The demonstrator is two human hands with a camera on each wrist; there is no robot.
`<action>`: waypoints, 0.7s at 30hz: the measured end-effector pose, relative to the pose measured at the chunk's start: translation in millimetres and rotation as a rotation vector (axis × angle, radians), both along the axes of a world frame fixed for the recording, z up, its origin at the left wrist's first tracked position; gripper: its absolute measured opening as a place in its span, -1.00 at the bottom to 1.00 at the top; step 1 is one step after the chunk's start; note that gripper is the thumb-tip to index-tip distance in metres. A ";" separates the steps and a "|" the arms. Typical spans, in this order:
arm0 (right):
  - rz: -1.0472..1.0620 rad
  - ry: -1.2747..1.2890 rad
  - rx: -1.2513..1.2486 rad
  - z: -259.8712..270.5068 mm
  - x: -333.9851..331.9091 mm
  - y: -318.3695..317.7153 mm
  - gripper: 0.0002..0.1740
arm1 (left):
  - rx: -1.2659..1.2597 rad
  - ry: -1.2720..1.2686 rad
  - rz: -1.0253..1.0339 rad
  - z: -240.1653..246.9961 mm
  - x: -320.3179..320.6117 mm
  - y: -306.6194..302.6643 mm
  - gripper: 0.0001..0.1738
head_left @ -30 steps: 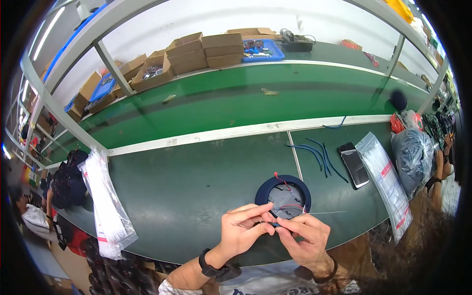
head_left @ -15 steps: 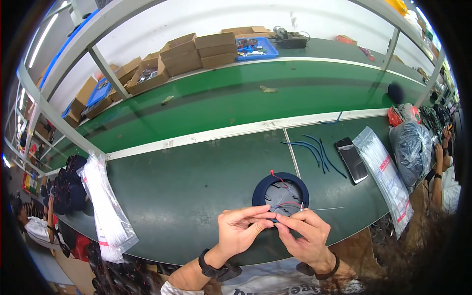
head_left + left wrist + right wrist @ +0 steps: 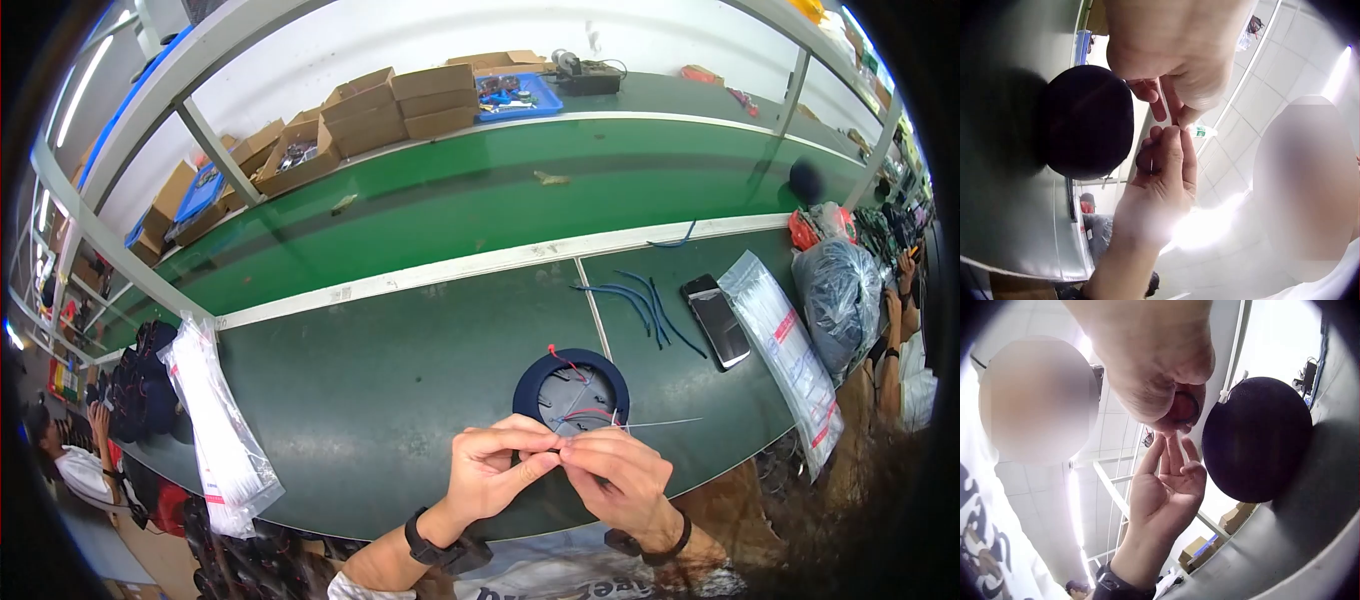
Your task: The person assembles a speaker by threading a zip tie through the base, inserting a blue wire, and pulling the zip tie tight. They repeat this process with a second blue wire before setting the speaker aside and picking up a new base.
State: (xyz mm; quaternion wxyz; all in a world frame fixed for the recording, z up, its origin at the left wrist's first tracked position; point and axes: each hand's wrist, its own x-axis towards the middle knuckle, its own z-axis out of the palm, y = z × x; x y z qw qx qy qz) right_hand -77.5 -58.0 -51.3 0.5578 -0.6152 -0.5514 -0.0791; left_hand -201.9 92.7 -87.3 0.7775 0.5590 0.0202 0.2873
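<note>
My left hand (image 3: 500, 462) and right hand (image 3: 622, 475) meet fingertip to fingertip above the table's near side. Between them they pinch a thin dark cord, mostly hidden by the fingers. Part of that cord (image 3: 1197, 406) curves as a loop inside the right hand in the right wrist view. Just beyond the hands lies a round dark-blue padded piece (image 3: 533, 383), its grey inside facing up with red wire and small black parts. A thin white strip (image 3: 665, 422) sticks out from its right side. Both wrist views show its dark rounded underside.
Several dark-blue cords (image 3: 655, 312) lie to the right, beside a phone (image 3: 718, 325). Bags of white cable ties lie at right (image 3: 785, 350) and left (image 3: 215, 420). Behind the pale ledge (image 3: 430, 282) runs a green belt (image 3: 460, 190), with cardboard boxes (image 3: 435, 95) further back.
A dark end of the cord showed between the fingertips a second ago; the fingers now cover it. My left fingers have drawn in against the right ones. The padded piece stays put.
</note>
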 end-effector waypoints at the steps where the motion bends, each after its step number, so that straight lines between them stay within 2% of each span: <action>1: -0.027 0.020 -0.018 2.1 0.7 -1.1 -0.68 | 0.230 -0.014 0.081 3.7 -0.3 6.5 -0.51; 3: -0.084 0.059 -0.053 14.4 6.4 -4.6 -0.71 | 0.692 -0.045 0.238 17.8 5.7 26.7 -0.20; 6: -0.142 0.134 -0.134 26.3 21.6 -10.9 -0.76 | 0.874 0.206 0.223 23.5 16.2 40.7 0.27; 7: -0.147 0.157 -0.193 30.6 23.8 -12.8 -0.79 | 0.917 0.315 0.116 15.7 19.7 43.7 0.32; 11: -0.070 0.163 -0.310 37.9 31.9 -15.2 -0.82 | 0.695 0.200 0.024 -6.2 37.7 31.9 0.09; 14: -0.044 0.157 -0.338 40.8 32.4 -18.8 -0.81 | 0.764 0.157 0.073 -4.1 34.6 25.1 0.07; 21: -0.031 0.029 -0.362 39.4 14.4 -34.2 -0.71 | 1.141 -0.021 0.469 -12.0 15.6 9.3 -0.22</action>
